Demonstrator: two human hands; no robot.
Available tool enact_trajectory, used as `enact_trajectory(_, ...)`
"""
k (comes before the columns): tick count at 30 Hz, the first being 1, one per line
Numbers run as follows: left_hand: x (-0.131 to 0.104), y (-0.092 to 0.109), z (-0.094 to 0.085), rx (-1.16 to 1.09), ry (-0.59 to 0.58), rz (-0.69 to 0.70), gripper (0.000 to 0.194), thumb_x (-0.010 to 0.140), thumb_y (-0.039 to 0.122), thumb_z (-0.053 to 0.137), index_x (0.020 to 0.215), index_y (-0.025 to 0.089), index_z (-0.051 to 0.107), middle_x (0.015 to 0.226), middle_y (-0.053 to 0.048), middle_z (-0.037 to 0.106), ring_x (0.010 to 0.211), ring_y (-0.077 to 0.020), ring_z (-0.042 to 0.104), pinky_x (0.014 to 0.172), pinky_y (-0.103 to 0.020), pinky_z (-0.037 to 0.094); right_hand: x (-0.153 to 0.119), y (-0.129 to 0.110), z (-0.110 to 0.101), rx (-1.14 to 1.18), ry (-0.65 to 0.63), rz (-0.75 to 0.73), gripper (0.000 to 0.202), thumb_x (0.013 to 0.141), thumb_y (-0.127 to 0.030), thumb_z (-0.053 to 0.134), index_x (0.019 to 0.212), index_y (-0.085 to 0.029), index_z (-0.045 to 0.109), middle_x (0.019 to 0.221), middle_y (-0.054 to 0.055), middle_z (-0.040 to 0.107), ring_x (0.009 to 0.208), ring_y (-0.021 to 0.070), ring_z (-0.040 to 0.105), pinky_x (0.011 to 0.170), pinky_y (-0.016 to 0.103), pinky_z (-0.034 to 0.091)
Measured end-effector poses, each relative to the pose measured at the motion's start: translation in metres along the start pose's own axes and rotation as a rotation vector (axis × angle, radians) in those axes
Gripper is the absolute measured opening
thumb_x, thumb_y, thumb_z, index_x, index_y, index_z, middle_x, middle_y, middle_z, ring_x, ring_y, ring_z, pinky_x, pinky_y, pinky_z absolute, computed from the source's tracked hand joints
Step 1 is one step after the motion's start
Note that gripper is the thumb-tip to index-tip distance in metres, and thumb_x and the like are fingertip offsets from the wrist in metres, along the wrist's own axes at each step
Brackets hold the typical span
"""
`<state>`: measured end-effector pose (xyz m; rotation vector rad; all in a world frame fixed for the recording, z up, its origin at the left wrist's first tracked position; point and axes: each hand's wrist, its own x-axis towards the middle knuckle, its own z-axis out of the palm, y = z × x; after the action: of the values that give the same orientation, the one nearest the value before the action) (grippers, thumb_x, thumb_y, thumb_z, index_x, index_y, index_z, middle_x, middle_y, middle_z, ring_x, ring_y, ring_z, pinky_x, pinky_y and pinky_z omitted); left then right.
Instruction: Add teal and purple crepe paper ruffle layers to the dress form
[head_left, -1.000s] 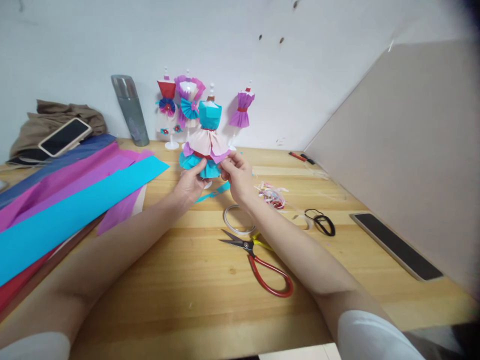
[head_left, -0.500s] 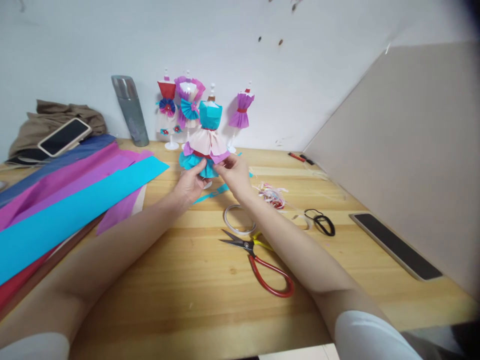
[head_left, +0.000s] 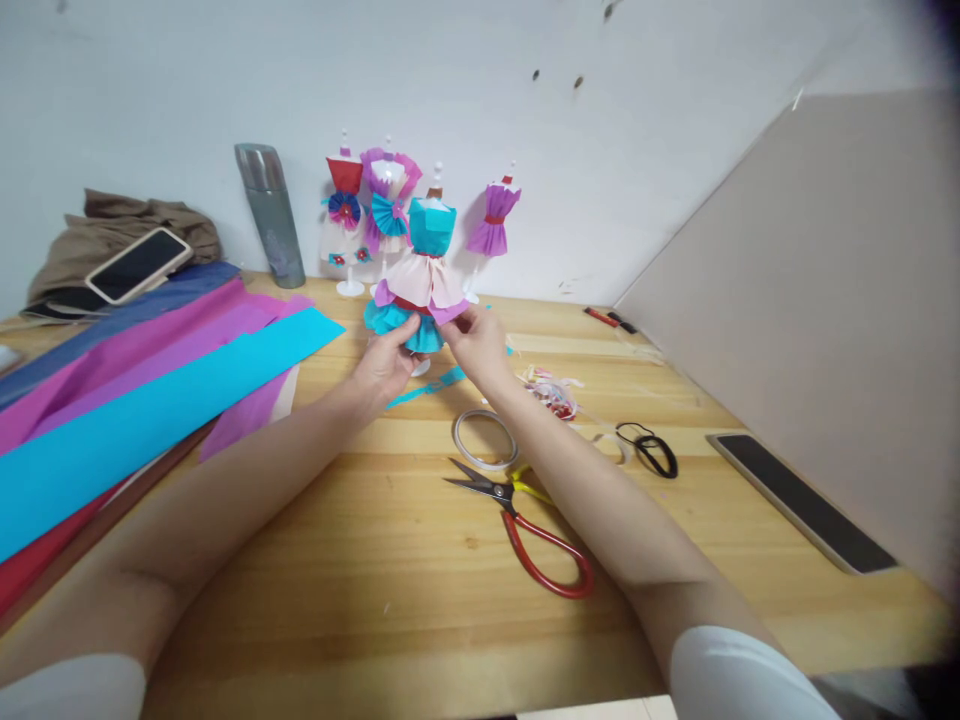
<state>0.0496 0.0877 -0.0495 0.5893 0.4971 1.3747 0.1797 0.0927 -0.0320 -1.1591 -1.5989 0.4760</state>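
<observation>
A small dress form stands before me in a layered crepe-paper dress: turquoise top, pale pink overskirt, purple layer and turquoise ruffle. My left hand is closed on the lower left of the ruffled skirt, its thumb on the front and its other fingers partly hidden beneath. On the right side, my right hand pinches the skirt's edge by the purple layer; its fingertips are partly hidden. The white base of the form shows below the skirt.
Several other dressed forms stand along the wall, beside a flask. Coloured paper sheets lie left, near a phone. Scissors, a tape roll, paper scraps and a black band lie on the table.
The view has shifted slightly, so everything sits a little further right. Both hands keep their hold on the skirt, with only slight finger movement.
</observation>
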Motion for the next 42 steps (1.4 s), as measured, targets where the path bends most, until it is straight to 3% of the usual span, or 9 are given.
enact_trajectory(6, -0.001, 0.001, 0.002, 0.013, -0.021, 0.009, 0.016, 0.075, 0.02, 0.082, 0.085, 0.023, 0.07, 0.084, 0.003, 0.074, 0.069, -0.0126, 0.065, 0.064, -0.027, 0.049, 0.003, -0.004, -0.011, -0.15, -0.023, -0.105, 0.017, 0.081, -0.025, 0.065, 0.067, -0.021, 0.057, 0.065, 0.0, 0.054, 0.067, 0.0167, 0.049, 0.067, 0.031, 0.036)
enact_trajectory(13, -0.003, 0.001, 0.006, 0.014, -0.012, 0.018, 0.016, 0.073, 0.02, 0.083, 0.082, 0.022, 0.07, 0.074, 0.004, 0.071, 0.066, -0.0137, 0.062, 0.064, -0.028, 0.047, 0.013, 0.0, -0.025, -0.078, -0.125, -0.145, 0.013, 0.08, -0.027, 0.065, 0.07, -0.021, 0.059, 0.066, 0.0, 0.056, 0.066, 0.016, 0.048, 0.063, 0.03, 0.035)
enact_trajectory(18, -0.003, 0.001, 0.005, 0.054, -0.029, 0.034, 0.016, 0.073, 0.027, 0.083, 0.079, 0.022, 0.069, 0.074, 0.001, 0.071, 0.07, -0.0158, 0.064, 0.064, -0.029, 0.045, 0.016, 0.001, -0.028, 0.007, -0.143, -0.09, 0.014, 0.079, -0.028, 0.061, 0.067, -0.021, 0.055, 0.058, -0.004, 0.049, 0.057, 0.0129, 0.043, 0.058, 0.028, 0.033)
enact_trajectory(25, -0.001, -0.003, 0.006, 0.015, 0.044, 0.05, 0.016, 0.074, 0.023, 0.083, 0.079, 0.022, 0.068, 0.075, 0.003, 0.071, 0.071, -0.0142, 0.065, 0.066, -0.029, 0.046, 0.014, 0.0, -0.026, 0.05, -0.18, -0.045, 0.017, 0.08, -0.026, 0.06, 0.065, -0.021, 0.053, 0.058, -0.003, 0.05, 0.056, 0.0122, 0.043, 0.056, 0.028, 0.033)
enact_trajectory(31, -0.01, -0.002, 0.011, -0.009, -0.005, 0.017, 0.03, 0.062, 0.026, 0.091, 0.079, 0.023, 0.066, 0.074, 0.005, 0.07, 0.06, -0.0105, 0.059, 0.049, -0.025, 0.039, 0.01, -0.008, -0.019, 0.176, -0.184, 0.058, 0.019, 0.077, -0.016, 0.061, 0.062, -0.022, 0.051, 0.054, -0.005, 0.046, 0.051, 0.0106, 0.041, 0.052, 0.027, 0.034)
enact_trajectory(35, -0.013, -0.002, 0.013, 0.032, 0.001, 0.006, 0.031, 0.056, 0.017, 0.09, 0.071, 0.021, 0.064, 0.072, 0.004, 0.07, 0.062, -0.0106, 0.06, 0.05, -0.024, 0.04, 0.008, -0.013, -0.014, 0.264, -0.179, 0.154, 0.017, 0.076, -0.013, 0.058, 0.063, -0.022, 0.053, 0.05, -0.006, 0.046, 0.046, 0.0097, 0.04, 0.049, 0.026, 0.036)
enact_trajectory(42, -0.006, -0.003, 0.012, 0.054, 0.03, 0.007, 0.024, 0.061, 0.009, 0.081, 0.065, 0.019, 0.06, 0.069, 0.003, 0.067, 0.065, -0.0115, 0.06, 0.052, -0.024, 0.04, 0.008, -0.004, -0.014, 0.307, -0.174, 0.214, 0.017, 0.076, -0.017, 0.063, 0.063, -0.022, 0.054, 0.048, -0.005, 0.046, 0.044, 0.0094, 0.04, 0.045, 0.025, 0.03)
